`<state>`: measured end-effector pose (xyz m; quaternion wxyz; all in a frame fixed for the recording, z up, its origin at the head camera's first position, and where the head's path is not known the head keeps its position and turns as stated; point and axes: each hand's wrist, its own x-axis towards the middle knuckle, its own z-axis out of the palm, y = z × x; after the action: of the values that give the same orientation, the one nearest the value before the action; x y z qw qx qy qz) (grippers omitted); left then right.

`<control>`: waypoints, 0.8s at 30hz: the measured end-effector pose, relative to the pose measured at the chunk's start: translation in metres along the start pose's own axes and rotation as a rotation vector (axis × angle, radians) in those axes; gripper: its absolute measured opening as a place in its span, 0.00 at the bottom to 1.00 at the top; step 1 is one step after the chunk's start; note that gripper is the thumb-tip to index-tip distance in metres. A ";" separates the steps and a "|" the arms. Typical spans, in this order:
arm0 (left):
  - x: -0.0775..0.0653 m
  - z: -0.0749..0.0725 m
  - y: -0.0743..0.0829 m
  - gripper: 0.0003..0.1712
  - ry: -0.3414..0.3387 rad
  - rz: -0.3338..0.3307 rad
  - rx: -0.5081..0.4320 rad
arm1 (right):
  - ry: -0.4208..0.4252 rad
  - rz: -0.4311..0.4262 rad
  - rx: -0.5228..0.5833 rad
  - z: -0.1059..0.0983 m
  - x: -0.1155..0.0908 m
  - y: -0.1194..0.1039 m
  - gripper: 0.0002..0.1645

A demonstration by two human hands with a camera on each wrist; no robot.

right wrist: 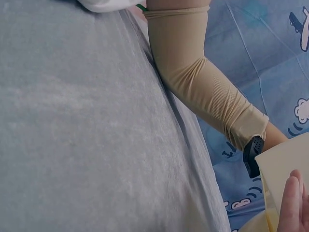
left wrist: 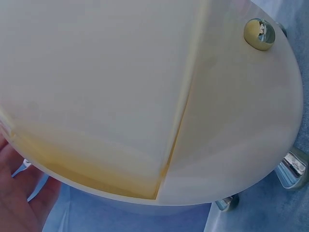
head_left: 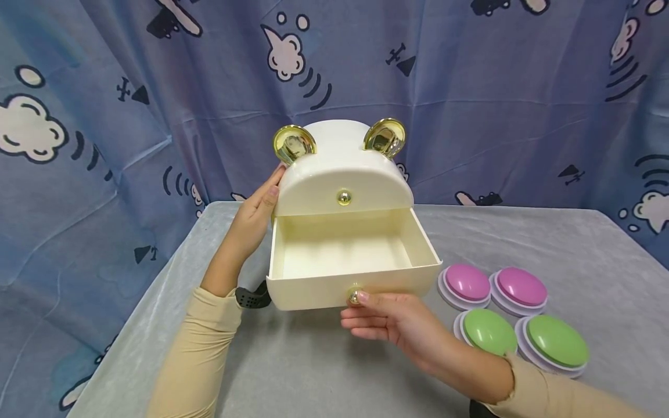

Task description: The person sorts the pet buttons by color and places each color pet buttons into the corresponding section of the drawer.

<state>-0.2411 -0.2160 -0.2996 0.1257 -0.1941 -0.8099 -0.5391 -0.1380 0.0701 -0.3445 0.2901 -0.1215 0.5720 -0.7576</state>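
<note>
A white drawer box (head_left: 345,165) with two gold ear-shaped pieces stands in the middle of the head view. Its lower drawer (head_left: 308,292) is pulled out and holds nothing. My left hand (head_left: 250,223) lies along the box's left side, fingers fairly straight against it. At the drawer's front, my right hand (head_left: 389,319) pinches the small gold knob (head_left: 354,296) near the thumb tip, its other fingers extended below. In the left wrist view, the white front fills most of the frame, with the upper gold knob (left wrist: 259,35). Fingertips (right wrist: 292,200) and the drawer's corner (right wrist: 285,159) edge into the right wrist view.
Two pink domed buttons (head_left: 467,283) and two green domed buttons (head_left: 488,332) on white bases sit right of the box. Grey cloth (head_left: 292,371) covers the table. A blue patterned curtain (head_left: 334,64) hangs behind it.
</note>
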 end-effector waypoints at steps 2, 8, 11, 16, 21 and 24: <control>0.000 0.000 0.000 0.28 -0.001 0.000 0.000 | -0.002 -0.001 -0.002 0.001 -0.001 0.001 0.13; 0.000 -0.001 0.000 0.29 -0.004 -0.006 0.000 | -0.013 -0.011 -0.002 0.005 -0.007 0.006 0.13; 0.000 -0.001 -0.001 0.29 -0.003 -0.003 -0.002 | -0.021 -0.011 0.008 0.007 -0.009 0.008 0.12; 0.001 -0.001 -0.001 0.29 -0.005 -0.002 -0.012 | -0.017 -0.012 0.023 0.010 -0.012 0.010 0.11; 0.001 0.000 -0.001 0.28 -0.005 -0.005 -0.015 | -0.021 -0.017 0.032 0.012 -0.015 0.014 0.11; 0.000 0.001 -0.001 0.28 0.000 -0.008 -0.012 | -0.024 -0.021 0.037 0.012 -0.017 0.016 0.12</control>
<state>-0.2418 -0.2156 -0.3003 0.1223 -0.1916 -0.8075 -0.5443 -0.1139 0.0673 -0.3529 0.2912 -0.1311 0.5532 -0.7694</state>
